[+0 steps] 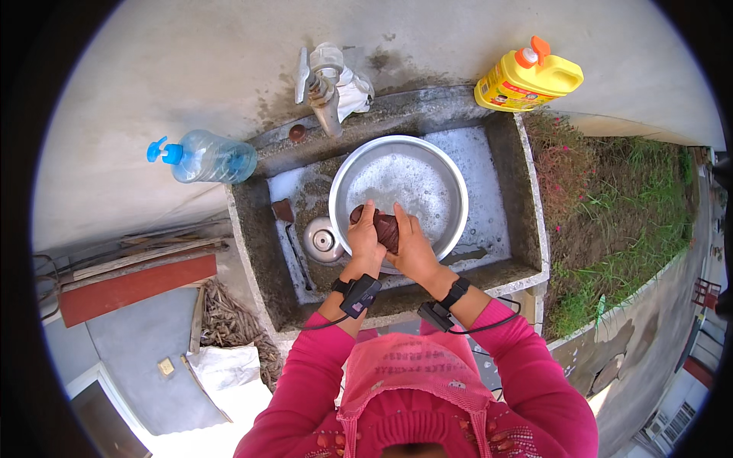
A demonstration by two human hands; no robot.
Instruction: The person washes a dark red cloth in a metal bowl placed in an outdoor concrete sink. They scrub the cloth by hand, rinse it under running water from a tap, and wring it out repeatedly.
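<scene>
My left hand (365, 237) and my right hand (413, 246) are both closed around a dark reddish-brown bundle (387, 231) that looks like a wrinkled cloth. They hold it over the near part of a round stainless-steel basin (460, 183). White suds and bubbles cover much of the basin's inside. The basin stands in a rough concrete sink (524, 252) with foamy water on its floor. Left of my left hand, a small domed steel piece (322, 239), perhaps a lid or bowl, lies beside the basin.
A tap (324, 103) rises at the sink's back edge. A clear blue pump bottle (215, 157) is at the back left corner, a yellow detergent jug (527, 80) at the back right. A brown shard (283, 210) and a dark thin bar (296, 252) lie in the sink.
</scene>
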